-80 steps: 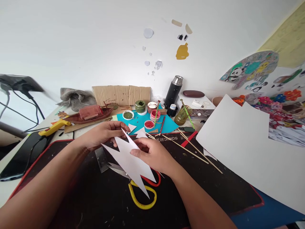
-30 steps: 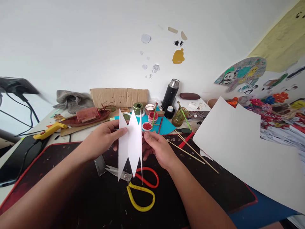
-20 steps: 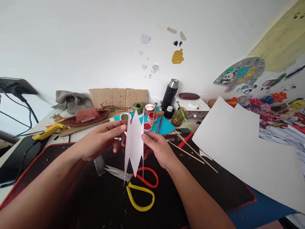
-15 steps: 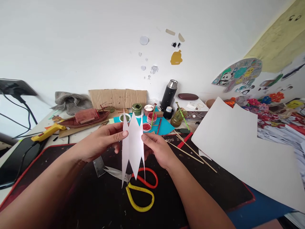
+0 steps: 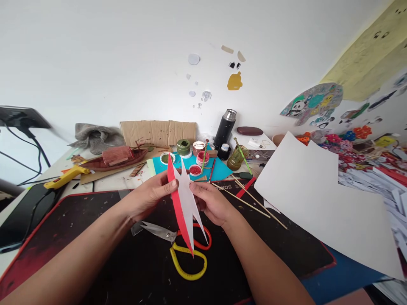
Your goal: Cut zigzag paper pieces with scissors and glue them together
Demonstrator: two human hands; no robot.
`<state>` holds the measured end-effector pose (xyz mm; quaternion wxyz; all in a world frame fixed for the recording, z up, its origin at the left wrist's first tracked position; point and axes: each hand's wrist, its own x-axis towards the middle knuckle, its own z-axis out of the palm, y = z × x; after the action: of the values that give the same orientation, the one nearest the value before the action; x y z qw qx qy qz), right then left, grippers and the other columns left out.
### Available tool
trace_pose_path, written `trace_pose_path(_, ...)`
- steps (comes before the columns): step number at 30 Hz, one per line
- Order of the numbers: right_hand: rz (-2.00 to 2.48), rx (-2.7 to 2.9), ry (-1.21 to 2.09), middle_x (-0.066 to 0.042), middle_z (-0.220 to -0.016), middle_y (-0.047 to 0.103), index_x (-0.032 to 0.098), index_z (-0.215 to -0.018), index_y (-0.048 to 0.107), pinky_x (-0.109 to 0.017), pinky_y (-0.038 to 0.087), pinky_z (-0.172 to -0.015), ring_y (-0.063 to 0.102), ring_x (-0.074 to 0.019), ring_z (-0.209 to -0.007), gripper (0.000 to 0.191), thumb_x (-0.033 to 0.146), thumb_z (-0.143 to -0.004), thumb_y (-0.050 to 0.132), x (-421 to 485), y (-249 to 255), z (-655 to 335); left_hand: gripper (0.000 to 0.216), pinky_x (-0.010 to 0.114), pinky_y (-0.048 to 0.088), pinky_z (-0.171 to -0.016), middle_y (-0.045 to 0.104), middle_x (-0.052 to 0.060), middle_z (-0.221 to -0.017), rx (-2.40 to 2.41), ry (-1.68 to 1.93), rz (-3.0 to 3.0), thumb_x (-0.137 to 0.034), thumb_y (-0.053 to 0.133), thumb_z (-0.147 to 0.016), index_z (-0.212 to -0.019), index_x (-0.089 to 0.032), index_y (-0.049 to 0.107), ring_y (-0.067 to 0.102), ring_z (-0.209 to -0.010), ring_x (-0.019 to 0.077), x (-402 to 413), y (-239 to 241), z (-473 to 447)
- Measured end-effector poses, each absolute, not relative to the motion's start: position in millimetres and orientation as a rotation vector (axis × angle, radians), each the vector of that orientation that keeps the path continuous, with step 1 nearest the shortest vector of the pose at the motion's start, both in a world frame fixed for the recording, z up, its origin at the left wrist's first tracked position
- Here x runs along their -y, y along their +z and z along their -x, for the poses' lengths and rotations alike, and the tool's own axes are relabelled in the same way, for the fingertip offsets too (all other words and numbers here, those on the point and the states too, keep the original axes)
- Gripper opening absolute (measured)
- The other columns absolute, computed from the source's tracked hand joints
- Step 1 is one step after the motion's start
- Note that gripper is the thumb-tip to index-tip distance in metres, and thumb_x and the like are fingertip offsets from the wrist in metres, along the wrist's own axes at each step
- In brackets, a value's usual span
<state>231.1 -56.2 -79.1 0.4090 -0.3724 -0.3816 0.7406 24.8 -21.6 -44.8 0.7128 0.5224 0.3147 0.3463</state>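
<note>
Between my two hands is a folded paper cutout [image 5: 185,198] with long pointed ends, white on one face and red on the other. My left hand [image 5: 152,192] pinches its left edge, thumb on the red side. At its right edge my right hand [image 5: 211,201] grips it, thumb in front and fingers partly hidden behind. Below the paper lie scissors [image 5: 190,277] with one red and one yellow handle, blades pointing left. A clear ruler [image 5: 136,228] sits partly under my left forearm.
A black mat [image 5: 127,271] covers the desk front. Thin wooden sticks [image 5: 254,205] and a large white sheet [image 5: 305,199] lie right. Paint jars [image 5: 183,147], a black thermos [image 5: 225,129] and a brush jar [image 5: 237,157] stand behind. Left are a model boat [image 5: 116,159] and yellow glue gun [image 5: 65,178].
The paper has been turned and tilted, so its red face now shows along the left edge. Both hands have shifted slightly and stay on it. The scissors have not been moved.
</note>
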Motion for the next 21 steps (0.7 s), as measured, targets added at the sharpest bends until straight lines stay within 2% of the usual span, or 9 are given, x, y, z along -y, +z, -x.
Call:
trace_pose_path(4,0.907,0.909,1.908,-0.004,-0.079,0.077,0.016,-0.099,0.081,-0.028,0.053,-0.059,0.065,-0.0167,-0.064,0.06,0.07,-0.078,0.093,57.2,-81.7,-231.0,0.06,0.044,0.061,-0.089,0.086,0.013,-0.099,-0.698,0.736,-1.069,-0.067,0.096,-0.07,-0.106,-0.021,0.083,0.08,-0.092,0.0339,24.2,-45.7,-27.2)
trace_pose_path(7,0.909,0.904,1.924,-0.003,-0.076,0.075,0.017,-0.101,0.08,-0.027,0.052,-0.055,0.063,-0.016,-0.059,0.059,0.07,-0.079,0.092,57.9,-83.6,-230.0,0.056,0.049,0.062,-0.093,0.087,0.014,-0.097,-0.733,0.746,-1.033,-0.063,0.097,-0.07,-0.103,-0.021,0.083,0.081,-0.097,0.0373,27.3,-41.4,-31.2)
trace_pose_path(10,0.934,0.936,1.908,-0.002,-0.075,0.073,0.018,-0.104,0.08,-0.027,0.05,-0.05,0.06,-0.0155,-0.056,0.062,0.075,-0.081,0.088,57.6,-85.0,-228.4,0.056,0.049,0.063,-0.091,0.086,0.014,-0.096,-0.797,0.795,-0.993,-0.059,0.102,-0.063,-0.098,-0.02,0.082,0.081,-0.098,0.0382,29.1,-37.2,-36.4)
trace_pose_path(13,0.948,1.006,1.849,-0.003,-0.078,0.074,0.02,-0.107,0.08,-0.028,0.051,-0.052,0.063,-0.0175,-0.06,0.067,0.083,-0.085,0.079,55.6,-84.7,-227.8,0.056,0.044,0.063,-0.082,0.084,0.01,-0.088,-0.886,0.884,-0.936,-0.056,0.106,-0.055,-0.088,-0.02,0.078,0.08,-0.086,0.0329,27.3,-36.8,-38.4)
trace_pose_path(16,0.976,1.042,1.735,-0.007,-0.089,0.078,0.021,-0.108,0.082,-0.03,0.054,-0.061,0.071,-0.0215,-0.074,0.07,0.087,-0.086,0.075,52.7,-83.1,-229.4,0.056,0.037,0.06,-0.073,0.077,0.005,-0.076,-0.966,0.998,-0.896,-0.054,0.107,-0.052,-0.079,-0.02,0.072,0.073,-0.072,0.0256,22.8,-39.5,-36.1)
trace_pose_path(19,1.015,1.064,1.628,-0.01,-0.099,0.08,0.022,-0.113,0.082,-0.03,0.054,-0.063,0.074,-0.0251,-0.085,0.074,0.089,-0.085,0.073,51.0,-81.1,-232.3,0.055,0.033,0.057,-0.071,0.074,0.002,-0.075,-0.998,1.098,-0.919,-0.05,0.107,-0.053,-0.079,-0.018,0.071,0.069,-0.07,0.0215,19.1,-42.0,-33.0)
trace_pose_path(21,1.051,1.111,1.569,-0.009,-0.1,0.079,0.022,-0.119,0.081,-0.03,0.053,-0.062,0.074,-0.0255,-0.085,0.074,0.089,-0.086,0.072,51.1,-79.3,-233.9,0.055,0.033,0.057,-0.072,0.073,0.002,-0.078,-0.99,1.133,-0.949,-0.048,0.107,-0.054,-0.082,-0.018,0.071,0.068,-0.072,0.0206,18.4,-42.9,-32.1)
